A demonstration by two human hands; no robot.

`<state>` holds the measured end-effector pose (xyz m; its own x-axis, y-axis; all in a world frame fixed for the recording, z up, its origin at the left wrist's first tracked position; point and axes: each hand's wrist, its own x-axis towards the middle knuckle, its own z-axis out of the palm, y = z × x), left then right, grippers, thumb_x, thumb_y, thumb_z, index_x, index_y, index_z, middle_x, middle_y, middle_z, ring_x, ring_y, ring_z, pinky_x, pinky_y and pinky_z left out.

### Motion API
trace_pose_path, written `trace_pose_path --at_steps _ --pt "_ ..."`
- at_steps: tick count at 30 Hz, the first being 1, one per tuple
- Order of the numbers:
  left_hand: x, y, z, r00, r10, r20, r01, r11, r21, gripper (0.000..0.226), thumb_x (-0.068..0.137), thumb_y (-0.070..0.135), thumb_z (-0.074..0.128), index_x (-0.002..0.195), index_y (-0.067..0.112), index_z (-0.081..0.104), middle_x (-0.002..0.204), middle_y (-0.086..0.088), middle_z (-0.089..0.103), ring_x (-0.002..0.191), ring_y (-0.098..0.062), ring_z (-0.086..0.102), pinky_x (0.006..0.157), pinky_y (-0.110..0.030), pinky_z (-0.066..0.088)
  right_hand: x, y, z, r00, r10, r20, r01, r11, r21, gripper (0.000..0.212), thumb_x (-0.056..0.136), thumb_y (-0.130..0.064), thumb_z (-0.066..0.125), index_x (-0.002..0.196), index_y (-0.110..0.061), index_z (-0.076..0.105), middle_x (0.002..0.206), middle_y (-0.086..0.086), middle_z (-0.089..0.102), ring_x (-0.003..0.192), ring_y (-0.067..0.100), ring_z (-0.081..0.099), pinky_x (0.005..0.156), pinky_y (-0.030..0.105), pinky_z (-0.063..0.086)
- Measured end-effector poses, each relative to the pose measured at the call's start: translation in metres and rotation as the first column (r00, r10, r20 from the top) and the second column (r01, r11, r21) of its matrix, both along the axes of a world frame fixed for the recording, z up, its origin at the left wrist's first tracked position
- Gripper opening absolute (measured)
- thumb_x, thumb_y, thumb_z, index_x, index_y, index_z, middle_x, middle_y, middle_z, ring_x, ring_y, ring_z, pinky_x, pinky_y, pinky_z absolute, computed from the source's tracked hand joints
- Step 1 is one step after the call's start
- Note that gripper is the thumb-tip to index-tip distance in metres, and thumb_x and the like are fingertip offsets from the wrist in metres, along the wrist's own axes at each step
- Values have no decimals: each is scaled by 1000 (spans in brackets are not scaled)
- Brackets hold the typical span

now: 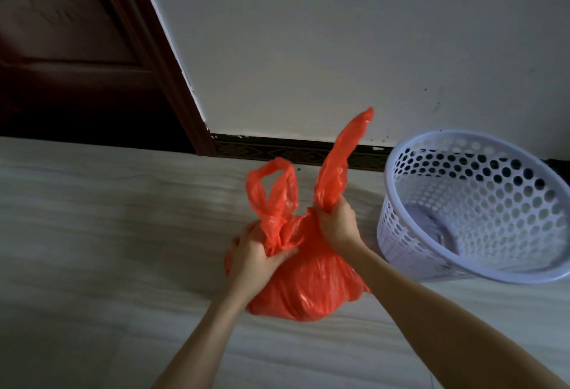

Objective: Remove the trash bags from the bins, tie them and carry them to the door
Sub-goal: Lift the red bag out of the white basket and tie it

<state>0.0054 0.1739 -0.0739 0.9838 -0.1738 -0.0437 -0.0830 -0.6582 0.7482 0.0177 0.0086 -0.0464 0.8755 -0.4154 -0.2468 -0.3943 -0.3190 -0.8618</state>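
Head view: both hands are gripping the handles of an orange trash bag (pixel 308 284) sitting on the pale floor (pixel 92 234).
Left hand (pixel 256 253) is clenching the base of the left handle loop; right hand (pixel 337 225) is squeezing the right handle, which is sticking upward. Bag is resting just beside a white perforated bin (pixel 481 203), which is tilting toward the camera. Dark wooden door (pixel 71 49) is standing at upper left, near the wall (pixel 339 34).

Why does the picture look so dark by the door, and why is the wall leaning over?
In the head view, dim light leaves the dark wooden door nearly black; the wide-angle lens tilts the wall and bends the lilac basket; faint glare shines on the orange trash bag, and soft shadow lies beneath it.
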Motion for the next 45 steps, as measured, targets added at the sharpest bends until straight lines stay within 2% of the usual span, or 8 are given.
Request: trace_pose_path --at_steps 4,13,22,26,31,34,38,45 --pt "-14 -24 26 993 66 100 -21 918 -397 14 80 11 68 88 0 69 81 6 67 78 3 64 72 -4 42 -7 0 -6 999 49 -14 -48 997 52 28 80 -2 52 107 -9 56 102 13 68 93 27 63 71 29 45" --pt "-15 -50 0 804 152 -574 -578 420 -699 30 90 7 50 65 15 64 53 5 63 59 -12 63 76 -35 48 -32 -9 -18 997 20 -72 -9 987 158 12 84 -2 57 92 3 64 74 8 63 70 17 58 64 31 45" --pt "-23 -59 16 779 50 -625 -553 525 -648 29 79 19 49 51 15 56 42 7 55 43 -3 51 56 -21 39 -44 -8 -22 973 -218 -80 222 779 586 27 90 0 47 69 -16 56 43 -6 61 43 4 58 50 23 50" --pt "-30 -64 13 880 144 -453 -388 768 -509 27 97 15 41 111 1 59 109 -10 66 104 -14 59 88 -19 42 -47 1 -27 983 -166 -84 186 864 469 31 88 1 36 65 -16 49 43 -6 48 38 4 45 41 16 37" --pt "-19 -66 2 843 285 -457 -521 646 -558 21 97 14 42 100 6 62 89 -6 67 82 -14 60 81 -28 45 -46 -5 -25 987 17 -157 105 674 732 32 76 -18 43 85 6 64 71 14 68 70 26 64 75 33 52" --pt "-11 -66 -1 790 253 -558 -586 578 -567 24 97 12 40 78 14 53 45 10 55 42 -5 50 55 -23 41 -48 -13 -30 992 54 -112 22 809 587 20 86 -5 46 89 0 64 71 4 71 70 15 66 73 29 54" --pt "-8 -69 -4 806 255 -534 -495 784 -373 18 94 11 41 90 13 59 86 -13 65 81 -26 61 78 -34 51 -55 -5 -26 993 113 20 -114 965 237 22 94 -3 37 99 -2 59 74 -6 59 70 8 54 56 11 42" --pt "-34 -63 36 816 -167 -554 -231 784 -577 15 84 12 61 71 16 69 62 10 69 64 -4 66 67 -17 50 -64 -14 -27 957 286 52 -270 941 -203 19 88 -7 38 102 -1 50 99 25 66 96 43 60 75 39 46"
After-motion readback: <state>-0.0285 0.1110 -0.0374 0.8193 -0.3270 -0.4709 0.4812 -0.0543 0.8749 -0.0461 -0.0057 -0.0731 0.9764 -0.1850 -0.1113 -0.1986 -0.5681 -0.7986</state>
